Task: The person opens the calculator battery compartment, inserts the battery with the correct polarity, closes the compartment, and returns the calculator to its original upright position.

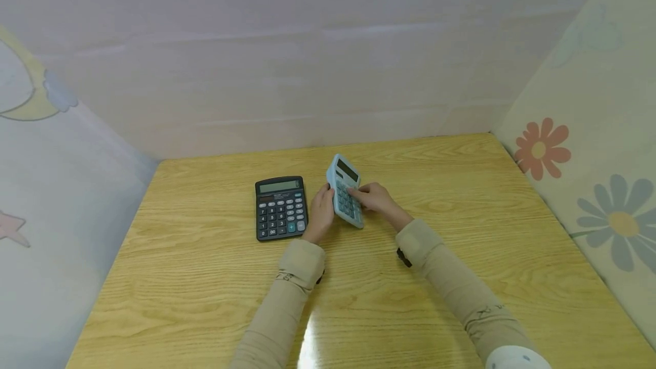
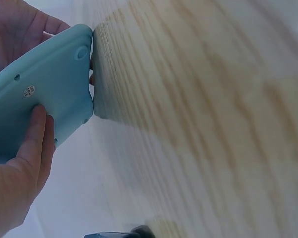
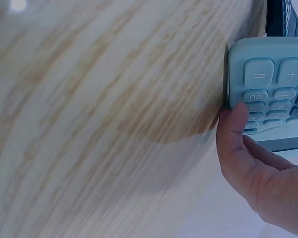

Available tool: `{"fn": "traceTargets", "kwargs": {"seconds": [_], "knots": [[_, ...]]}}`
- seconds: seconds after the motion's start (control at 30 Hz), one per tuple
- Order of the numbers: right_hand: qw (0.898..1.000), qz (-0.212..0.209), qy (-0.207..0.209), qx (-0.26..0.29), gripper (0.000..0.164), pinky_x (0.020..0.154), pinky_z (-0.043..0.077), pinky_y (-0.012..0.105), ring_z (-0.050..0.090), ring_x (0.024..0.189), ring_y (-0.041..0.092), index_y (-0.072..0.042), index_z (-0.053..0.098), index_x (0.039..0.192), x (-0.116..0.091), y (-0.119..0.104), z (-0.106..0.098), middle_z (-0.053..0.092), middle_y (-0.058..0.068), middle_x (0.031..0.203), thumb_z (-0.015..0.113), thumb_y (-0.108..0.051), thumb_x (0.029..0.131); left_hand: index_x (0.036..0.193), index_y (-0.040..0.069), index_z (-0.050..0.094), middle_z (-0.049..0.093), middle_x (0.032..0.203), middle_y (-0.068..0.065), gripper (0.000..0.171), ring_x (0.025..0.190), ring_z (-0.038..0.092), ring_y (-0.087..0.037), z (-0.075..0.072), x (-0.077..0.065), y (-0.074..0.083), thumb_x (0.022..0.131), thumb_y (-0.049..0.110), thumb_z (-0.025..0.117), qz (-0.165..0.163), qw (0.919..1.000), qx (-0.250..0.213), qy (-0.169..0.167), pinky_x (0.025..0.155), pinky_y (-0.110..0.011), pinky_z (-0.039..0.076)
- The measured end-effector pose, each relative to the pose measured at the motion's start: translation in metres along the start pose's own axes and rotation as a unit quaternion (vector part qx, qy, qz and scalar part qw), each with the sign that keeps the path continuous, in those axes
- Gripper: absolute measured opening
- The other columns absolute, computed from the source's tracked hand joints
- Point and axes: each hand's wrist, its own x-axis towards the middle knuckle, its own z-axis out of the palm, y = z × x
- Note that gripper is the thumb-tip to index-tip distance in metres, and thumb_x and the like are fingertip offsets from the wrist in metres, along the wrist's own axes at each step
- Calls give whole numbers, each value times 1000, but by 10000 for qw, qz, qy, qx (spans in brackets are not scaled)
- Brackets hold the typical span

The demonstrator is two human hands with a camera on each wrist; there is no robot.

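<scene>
A light blue calculator (image 1: pixel 344 201) stands tilted on its side over the table, its keys and dark display facing right. My left hand (image 1: pixel 320 215) holds it from the left; in the left wrist view two fingers (image 2: pixel 38 126) lie flat against its smooth back (image 2: pixel 54 74). From the other side my right hand (image 1: pixel 378 198) grips its right edge, the thumb (image 3: pixel 233 124) on the front by the small keys in the right wrist view. Left of both hands, a black calculator (image 1: pixel 281 212) lies face up on the table, its display lit with a digit.
The wooden table (image 1: pixel 195 278) reaches back to a pale cloth wall (image 1: pixel 318 73). Cloth with printed flowers (image 1: pixel 543 150) hangs along the right side, and another printed sheet (image 1: pixel 56 198) along the left. A dark band (image 1: pixel 404 257) shows at the right wrist.
</scene>
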Motion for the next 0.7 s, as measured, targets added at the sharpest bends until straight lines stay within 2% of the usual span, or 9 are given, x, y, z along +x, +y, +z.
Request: {"fn": "traceTargets", "kwargs": {"seconds": [0.2, 0.37, 0.43, 0.53, 0.7], "knots": [[9999, 71, 53, -76, 45, 69, 48, 37, 57, 75, 21, 3, 64, 104, -2, 0, -1, 60, 8, 81, 53, -38, 91, 137, -4, 33, 39, 138, -16, 46, 129, 33, -25, -1, 0, -3, 97, 18, 28, 104, 9999, -21, -72, 104, -36, 27], [9995, -4, 98, -296, 43, 61, 46, 35, 50, 63, 16, 2, 65, 95, -1, 1, -3, 56, 5, 70, 53, -39, 91, 138, -2, 34, 40, 138, -14, 44, 128, 34, -23, -3, -1, -4, 99, 17, 26, 169, 9994, -114, -289, 104, -35, 28], [9992, -20, 110, -371, 44, 60, 46, 35, 50, 62, 16, 2, 66, 93, -1, 1, -3, 57, 6, 71, 53, -40, 90, 138, 0, 35, 41, 138, -12, 43, 128, 34, -22, -4, -2, -3, 100, 17, 26, 147, 9990, -147, -384, 103, -34, 28], [9991, -15, 71, -413, 46, 63, 48, 35, 54, 67, 18, 3, 66, 98, -2, 2, -5, 61, 8, 79, 52, -40, 90, 138, -1, 33, 38, 140, -13, 42, 130, 31, -23, -7, -4, 0, 100, 16, 26, 134, 9983, -219, -519, 104, -36, 27], [9993, 70, -8, -374, 49, 69, 49, 37, 58, 80, 24, 4, 64, 106, -2, 2, -6, 63, 11, 90, 53, -41, 90, 137, -9, 28, 35, 139, -20, 41, 130, 30, -28, -12, -14, 17, 100, 9, 26, 163, 9970, -315, -686, 103, -38, 28]]}}
